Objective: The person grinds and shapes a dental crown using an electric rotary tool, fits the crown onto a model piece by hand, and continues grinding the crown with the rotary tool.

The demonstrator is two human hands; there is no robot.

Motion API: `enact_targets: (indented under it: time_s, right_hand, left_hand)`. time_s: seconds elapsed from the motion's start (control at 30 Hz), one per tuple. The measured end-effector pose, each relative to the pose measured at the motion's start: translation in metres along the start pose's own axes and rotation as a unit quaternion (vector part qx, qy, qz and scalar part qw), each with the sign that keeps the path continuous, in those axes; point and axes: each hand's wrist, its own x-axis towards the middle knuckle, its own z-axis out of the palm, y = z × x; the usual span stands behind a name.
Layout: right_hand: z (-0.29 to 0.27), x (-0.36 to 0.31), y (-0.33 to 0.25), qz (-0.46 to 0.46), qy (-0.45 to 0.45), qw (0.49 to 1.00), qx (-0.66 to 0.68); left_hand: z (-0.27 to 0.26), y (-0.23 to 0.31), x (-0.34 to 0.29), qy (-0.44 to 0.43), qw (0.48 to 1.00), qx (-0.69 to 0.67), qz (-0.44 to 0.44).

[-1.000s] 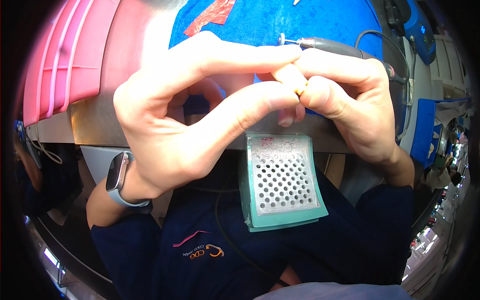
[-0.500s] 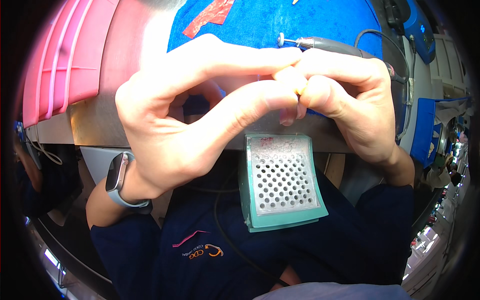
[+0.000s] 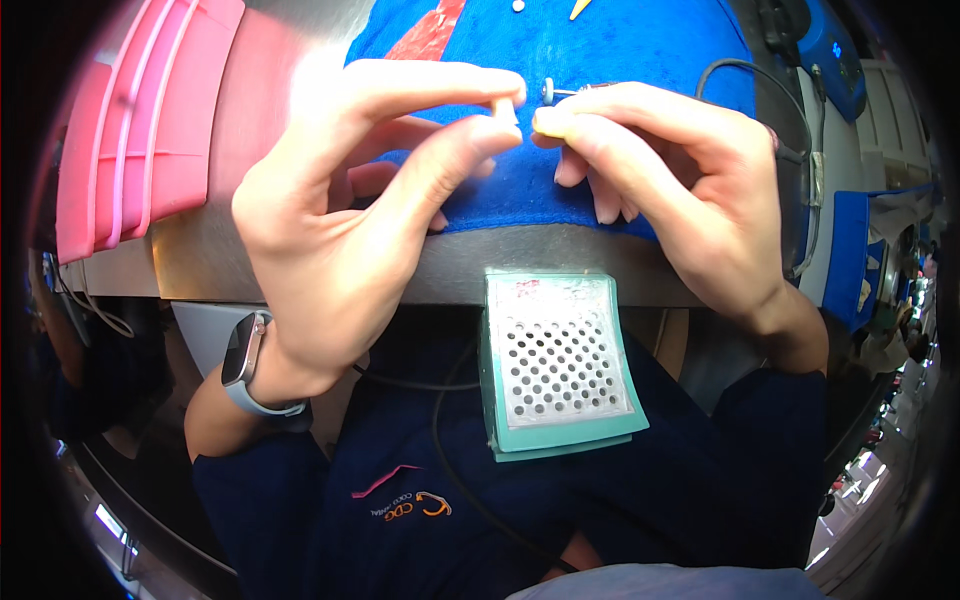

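Head view, looking down past both forearms at the edge of a metal bench (image 3: 300,250). The left hand (image 3: 350,230) is raised above the bench edge, with its thumb and forefinger pinched narrowly on a small pale piece (image 3: 505,108); the other fingers are curled loosely underneath. A smartwatch (image 3: 245,365) with a grey band sits on that wrist.

The right hand (image 3: 680,190) is closed around a slim rotary handpiece, most of it hidden inside the grip. Only the thin shank and a small round white wheel tip (image 3: 549,90) stick out past the thumb and forefinger. The wheel tip is just beside the pale piece, slightly to its right; whether they touch cannot be told.

Both hands hover over a blue towel (image 3: 650,40) spread on the bench. A red strip (image 3: 425,30) lies on the towel near the far edge. To the left on the bench rests a pink plastic tray (image 3: 130,130) with raised ribs. A dark cable (image 3: 790,130) loops behind the right hand toward a blue device (image 3: 825,50) at the upper right.

Below the bench edge, between the two forearms, a teal box with a perforated metal top (image 3: 560,365) juts toward the person's dark blue clothing (image 3: 330,510).
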Motion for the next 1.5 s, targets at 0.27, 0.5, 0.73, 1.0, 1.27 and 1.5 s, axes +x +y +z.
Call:
enact_targets:
  time_s: [0.27, 0.5, 0.73, 1.0, 1.27, 1.5]
  right_hand:
    - [-0.013, 0.007, 0.017, -0.204, 0.089, 0.92, -0.322]
    - [-0.039, 0.023, 0.037, -0.354, 0.085, 0.826, -0.43]
    - [-0.024, 0.008, -0.007, -0.186, 0.023, 0.942, -0.277]
    - [-0.016, 0.006, 0.003, -0.285, 0.036, 0.898, -0.332]
    - [-0.017, 0.005, 0.004, -0.293, 0.048, 0.876, -0.381]
    - [-0.016, 0.003, 0.002, -0.278, 0.022, 0.87, -0.407]
  left_hand:
    - [0.002, 0.006, -0.001, -0.024, 0.997, -0.079, -0.004]
    - [0.003, 0.003, -0.002, -0.077, 0.985, -0.146, -0.044]
    - [0.006, 0.002, -0.002, -0.042, 0.984, -0.159, -0.064]
    - [0.005, -0.001, -0.002, -0.065, 0.989, -0.127, -0.046]
    - [0.004, -0.003, -0.002, -0.093, 0.989, -0.11, -0.022]
    - [0.005, -0.003, -0.002, -0.089, 0.987, -0.133, -0.015]
